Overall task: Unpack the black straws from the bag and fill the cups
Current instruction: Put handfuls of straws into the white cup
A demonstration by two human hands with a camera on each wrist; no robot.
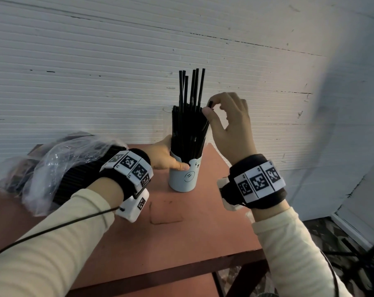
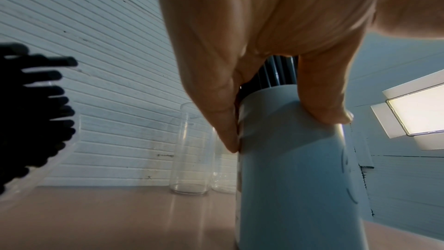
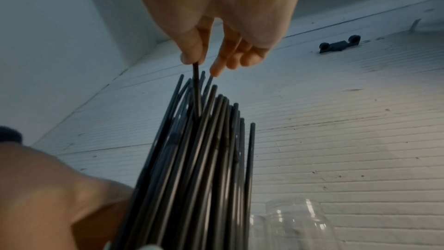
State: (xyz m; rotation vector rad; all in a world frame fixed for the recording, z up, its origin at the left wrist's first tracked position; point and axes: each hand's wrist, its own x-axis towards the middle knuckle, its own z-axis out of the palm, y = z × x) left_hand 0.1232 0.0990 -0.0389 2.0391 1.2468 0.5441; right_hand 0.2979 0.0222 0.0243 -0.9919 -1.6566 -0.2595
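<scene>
Cream sleeves fill the lower frame, my wrists banded with black-and-white marker cuffs. My left hand (image 1: 163, 156) wraps the pale blue cup (image 1: 185, 175) at centre on the reddish-brown table (image 1: 203, 228), thumb across its front. My right hand (image 1: 228, 123) pinches the top of one thin black plastic straw (image 3: 196, 90) among the bundle (image 1: 188, 125) standing in the cup. I judge I'm seating straws; next I should release, then fetch more from the clear plastic bag (image 1: 59, 161) at left for the empty clear glass cups (image 2: 190, 151) behind.

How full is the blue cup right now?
Packed full: black straws crowd the blue cup to its rim, several standing taller. The left hand grips it; the right hand pinches one straw.
</scene>
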